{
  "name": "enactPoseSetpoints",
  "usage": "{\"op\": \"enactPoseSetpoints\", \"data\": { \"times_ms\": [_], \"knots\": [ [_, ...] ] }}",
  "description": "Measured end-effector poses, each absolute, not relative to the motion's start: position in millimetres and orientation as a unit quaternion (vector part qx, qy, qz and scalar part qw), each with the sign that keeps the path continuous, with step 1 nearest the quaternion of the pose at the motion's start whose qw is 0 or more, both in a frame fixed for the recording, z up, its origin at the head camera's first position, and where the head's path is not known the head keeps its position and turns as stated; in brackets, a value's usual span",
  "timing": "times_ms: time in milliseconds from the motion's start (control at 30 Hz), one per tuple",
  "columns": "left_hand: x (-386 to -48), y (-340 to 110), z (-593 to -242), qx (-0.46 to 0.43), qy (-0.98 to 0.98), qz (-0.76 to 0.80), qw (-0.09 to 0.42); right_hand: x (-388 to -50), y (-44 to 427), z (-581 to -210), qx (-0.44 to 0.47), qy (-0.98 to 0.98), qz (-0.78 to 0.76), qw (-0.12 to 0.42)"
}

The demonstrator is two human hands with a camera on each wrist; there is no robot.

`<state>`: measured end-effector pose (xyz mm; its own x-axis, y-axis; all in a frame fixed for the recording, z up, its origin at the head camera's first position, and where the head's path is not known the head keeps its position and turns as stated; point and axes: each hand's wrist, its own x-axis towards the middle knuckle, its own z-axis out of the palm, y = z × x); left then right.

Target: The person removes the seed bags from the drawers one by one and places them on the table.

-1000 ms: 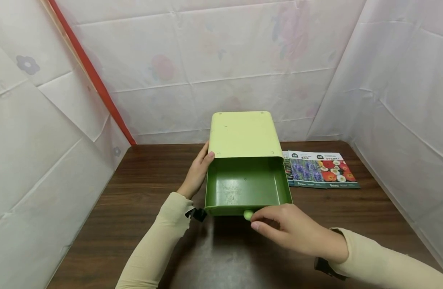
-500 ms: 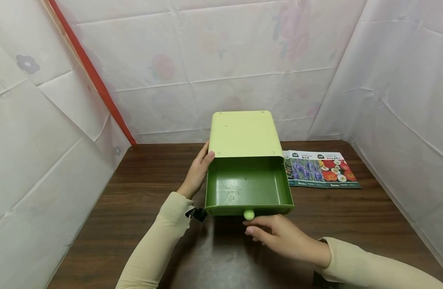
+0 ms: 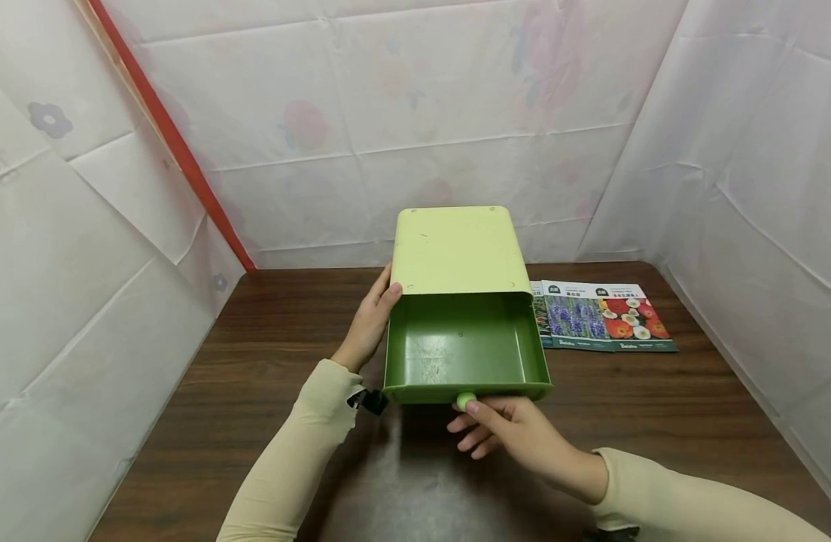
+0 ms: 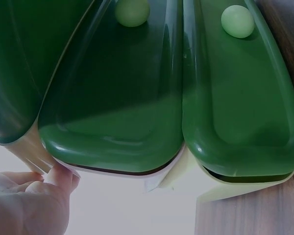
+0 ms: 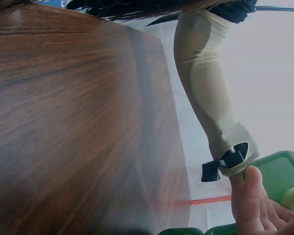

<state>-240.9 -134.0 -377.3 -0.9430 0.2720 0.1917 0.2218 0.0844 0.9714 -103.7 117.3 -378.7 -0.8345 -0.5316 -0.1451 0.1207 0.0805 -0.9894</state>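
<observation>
A pale yellow-green cabinet [image 3: 459, 252] stands on the table, its top green drawer [image 3: 422, 394] pulled well out. The drawer's bare floor shows a few scuff marks. My left hand [image 3: 368, 324] steadies the cabinet's left side, the thumb at the upper front corner. In front of the drawer, my right hand [image 3: 524, 440] pinches the round light green knob [image 3: 464, 400] between thumb and index finger; its other fingers spread below. Two lower drawers, with knobs [image 4: 132, 11] of the same kind, appear pushed in in the left wrist view.
Several overlapping flower-picture packets, among them a purple one [image 3: 574, 324] and a red-and-white one [image 3: 635, 324], lie right of the cabinet. White sheeting [image 3: 422, 150] encloses the dark wooden table [image 3: 266, 391] at the back and both sides.
My right hand slipped off the knob, dropped just below it, then came back up with the thumb on it. The drawer, cabinet and left hand stay where they were.
</observation>
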Motion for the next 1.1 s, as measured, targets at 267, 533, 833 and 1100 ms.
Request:
{"op": "enactPoseSetpoints", "data": {
  "times_ms": [267, 533, 833, 1100],
  "knots": [
    [-242, -134, -378, 0.17, 0.734, 0.657, 0.018, -104, 117, -372, -0.121, 0.675, -0.679, 0.26],
    [-242, -136, -377, 0.171, 0.728, 0.663, 0.028, -113, 116, -364, -0.124, 0.677, -0.681, 0.251],
    [-241, -136, -376, 0.171, 0.712, 0.679, 0.041, -134, 116, -363, -0.118, 0.689, -0.677, 0.231],
    [-242, -138, -376, 0.166, 0.702, 0.69, 0.052, -149, 114, -363, -0.116, 0.695, -0.676, 0.214]
  ]
}}
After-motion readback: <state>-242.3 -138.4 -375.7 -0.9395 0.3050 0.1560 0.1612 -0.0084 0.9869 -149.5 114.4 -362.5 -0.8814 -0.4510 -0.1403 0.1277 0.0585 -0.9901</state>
